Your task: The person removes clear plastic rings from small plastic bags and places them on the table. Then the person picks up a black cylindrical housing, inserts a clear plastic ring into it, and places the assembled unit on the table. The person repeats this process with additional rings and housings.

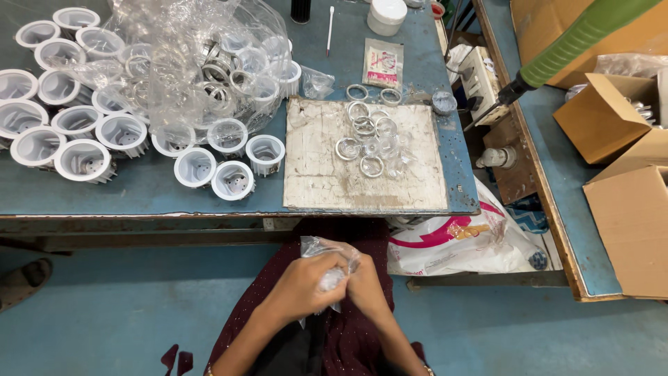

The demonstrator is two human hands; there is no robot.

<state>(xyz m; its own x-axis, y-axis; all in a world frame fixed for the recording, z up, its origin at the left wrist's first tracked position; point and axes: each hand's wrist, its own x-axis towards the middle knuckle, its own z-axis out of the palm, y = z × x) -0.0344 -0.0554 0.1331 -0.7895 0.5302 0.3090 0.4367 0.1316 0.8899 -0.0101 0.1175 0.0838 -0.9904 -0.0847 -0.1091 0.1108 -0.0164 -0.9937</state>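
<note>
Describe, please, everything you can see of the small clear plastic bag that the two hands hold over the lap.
The small clear plastic bag is thin, crinkled and see-through, with white glints on its folds. It is bunched up between the left hand and the right hand, which close around it from both sides, above the dark maroon clothing and below the table edge. Its top corner sticks up free above the fingers. Whatever is inside cannot be told.
</note>
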